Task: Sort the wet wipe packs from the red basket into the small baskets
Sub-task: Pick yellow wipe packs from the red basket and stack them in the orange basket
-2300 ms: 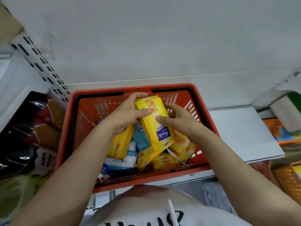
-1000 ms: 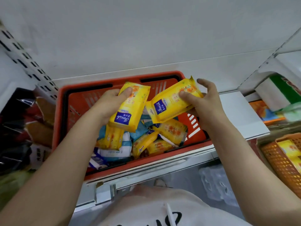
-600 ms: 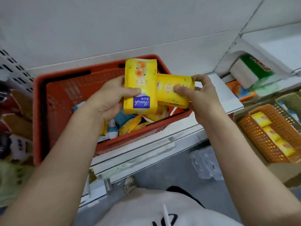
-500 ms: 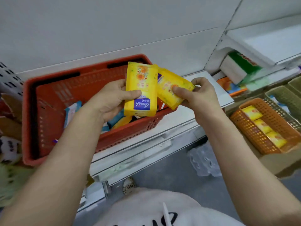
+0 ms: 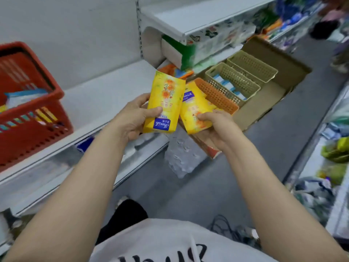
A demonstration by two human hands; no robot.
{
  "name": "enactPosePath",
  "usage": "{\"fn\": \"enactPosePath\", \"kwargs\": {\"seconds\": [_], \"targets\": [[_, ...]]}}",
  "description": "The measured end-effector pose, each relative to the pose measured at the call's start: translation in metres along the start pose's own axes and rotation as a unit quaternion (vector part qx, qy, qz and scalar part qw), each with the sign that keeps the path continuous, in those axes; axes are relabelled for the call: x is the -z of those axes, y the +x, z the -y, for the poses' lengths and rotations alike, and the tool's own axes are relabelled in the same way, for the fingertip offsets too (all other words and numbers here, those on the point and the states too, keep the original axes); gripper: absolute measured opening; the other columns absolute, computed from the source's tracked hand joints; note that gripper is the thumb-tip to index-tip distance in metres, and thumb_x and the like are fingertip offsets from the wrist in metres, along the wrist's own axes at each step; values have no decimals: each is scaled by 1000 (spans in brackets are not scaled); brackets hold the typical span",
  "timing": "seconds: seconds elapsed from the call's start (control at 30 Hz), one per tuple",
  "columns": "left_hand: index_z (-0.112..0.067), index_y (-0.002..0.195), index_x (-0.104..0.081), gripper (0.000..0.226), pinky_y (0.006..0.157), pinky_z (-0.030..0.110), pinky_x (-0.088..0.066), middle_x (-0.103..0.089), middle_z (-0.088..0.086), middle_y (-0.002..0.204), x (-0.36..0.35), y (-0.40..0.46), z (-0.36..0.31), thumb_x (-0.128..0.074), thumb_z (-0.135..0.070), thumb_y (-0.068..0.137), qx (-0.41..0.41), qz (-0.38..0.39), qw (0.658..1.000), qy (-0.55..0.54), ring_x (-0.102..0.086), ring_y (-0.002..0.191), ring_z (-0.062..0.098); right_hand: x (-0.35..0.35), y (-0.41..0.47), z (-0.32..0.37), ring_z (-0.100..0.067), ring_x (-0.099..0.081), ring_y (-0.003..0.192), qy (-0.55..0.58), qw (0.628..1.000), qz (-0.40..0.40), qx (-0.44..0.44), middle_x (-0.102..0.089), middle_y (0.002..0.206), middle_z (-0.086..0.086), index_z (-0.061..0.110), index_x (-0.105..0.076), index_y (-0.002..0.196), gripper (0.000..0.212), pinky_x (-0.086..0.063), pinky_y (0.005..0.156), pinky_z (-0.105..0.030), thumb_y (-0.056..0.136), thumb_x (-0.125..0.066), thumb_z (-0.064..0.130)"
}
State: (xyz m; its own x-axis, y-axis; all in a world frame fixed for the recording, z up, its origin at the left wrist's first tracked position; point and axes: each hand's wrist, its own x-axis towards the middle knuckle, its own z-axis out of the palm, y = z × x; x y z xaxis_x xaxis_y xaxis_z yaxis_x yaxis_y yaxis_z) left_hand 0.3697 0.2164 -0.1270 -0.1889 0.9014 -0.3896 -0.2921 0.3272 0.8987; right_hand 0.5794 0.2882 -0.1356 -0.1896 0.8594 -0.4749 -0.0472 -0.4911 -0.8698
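Observation:
My left hand (image 5: 135, 115) grips a yellow wipe pack (image 5: 164, 103) with a blue label, held upright. My right hand (image 5: 217, 125) holds a second yellow pack (image 5: 196, 110) just to its right, partly behind the first. Both packs hover near the orange small basket (image 5: 217, 94), whose inside they mostly hide. Beyond it stand an olive basket (image 5: 233, 83) with blue-and-white packs and another olive basket (image 5: 252, 66). The red basket (image 5: 28, 114) sits on the shelf at far left with several packs inside.
The small baskets stand in a brown cardboard box (image 5: 273, 76) on the floor. A white shelf (image 5: 105, 99) runs between red basket and box. Green-and-white packages (image 5: 181, 52) fill the shelf behind. Goods line a shelf (image 5: 328, 148) at right. Clear plastic (image 5: 181, 157) lies on the grey floor.
Both hands have carried the two yellow packs away from the red basket, rightward to the orange basket. The view has swung right, so the red basket now sits at the left edge.

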Motion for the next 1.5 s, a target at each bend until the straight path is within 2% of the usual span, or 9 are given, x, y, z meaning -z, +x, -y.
{"fn": "enactPosePath", "kwargs": {"seconds": [0.17, 0.33, 0.47, 0.6, 0.73, 0.97, 1.1, 1.27, 1.5], "targets": [[-11, 122, -59, 38, 72, 36, -58, -73, 6, 102, -50, 31, 16, -70, -7, 86, 17, -16, 999, 43, -70, 79, 20, 62, 27, 6, -15, -66, 52, 25, 999, -28, -34, -64, 75, -8, 8, -58, 96, 19, -58, 52, -34, 81, -63, -3], [-12, 99, -63, 26, 80, 41, -55, -75, 12, 96, -75, 102, 17, -79, -18, 78, 27, -46, 995, 85, -70, 76, 23, 92, 89, 22, -13, -70, 68, -10, 999, -20, -33, -73, 82, -1, 16, -64, 100, 14, -60, 66, -34, 89, -71, 19], [-12, 108, -65, 37, 69, 34, -58, -75, 9, 97, -95, 172, 14, -81, -20, 76, 43, -67, 995, 59, -72, 74, 19, 124, 152, 54, -12, -71, 70, -69, 996, -35, -32, -75, 89, -1, 15, -62, 113, 29, -60, 65, -32, 87, -74, 23], [-16, 116, -64, 46, 83, 43, -58, -74, 7, 106, -103, 228, 5, -82, -24, 75, 71, -110, 991, 41, -72, 89, 25, 154, 214, 91, -15, -73, 82, -168, 985, -28, -38, -74, 106, -4, 23, -62, 115, 38, -60, 80, -39, 81, -80, 26], [-27, 105, -67, 35, 75, 36, -58, -76, -2, 99, -102, 263, -5, -83, -32, 74, 95, -139, 984, 59, -73, 82, 16, 152, 272, 110, -16, -71, 74, -268, 963, -19, -12, -70, 102, -3, 25, -64, 108, 41, -56, 61, -32, 73, -86, 25], [-18, 115, -68, 36, 59, 22, -56, -74, 4, 98, -95, 283, 7, -77, -21, 81, 134, -222, 966, 19, -70, 69, 11, 125, 373, 93, -19, -63, 97, -572, 796, 199, 10, -66, 114, -2, 21, -67, 111, 44, -50, 79, -31, 72, -85, 33], [-12, 121, -65, 40, 62, 23, -57, -72, 10, 105, -100, 271, 28, -75, -18, 83, 167, -279, 946, 0, -69, 78, 16, 107, 414, 67, -12, -58, 95, -634, 717, 288, 22, -62, 127, 0, 24, -66, 117, 48, -43, 66, -18, 74, -85, 33], [-11, 114, -68, 36, 59, 25, -57, -73, 11, 99, -119, 250, 63, -77, -17, 80, 185, -374, 908, -39, -69, 72, 17, 94, 445, 44, -23, -52, 126, -675, 648, 342, 89, -53, 141, -3, 24, -64, 127, 50, -43, 100, -32, 81, -79, 36], [-9, 99, -67, 31, 63, 29, -54, -71, 10, 90, -143, 238, 83, -83, -19, 75, 204, -419, 884, -46, -68, 71, 18, 91, 431, 29, -26, -41, 126, -771, 454, 325, 307, -60, 126, -4, 24, -57, 128, 44, -44, 93, -41, 88, -68, 39]]}}
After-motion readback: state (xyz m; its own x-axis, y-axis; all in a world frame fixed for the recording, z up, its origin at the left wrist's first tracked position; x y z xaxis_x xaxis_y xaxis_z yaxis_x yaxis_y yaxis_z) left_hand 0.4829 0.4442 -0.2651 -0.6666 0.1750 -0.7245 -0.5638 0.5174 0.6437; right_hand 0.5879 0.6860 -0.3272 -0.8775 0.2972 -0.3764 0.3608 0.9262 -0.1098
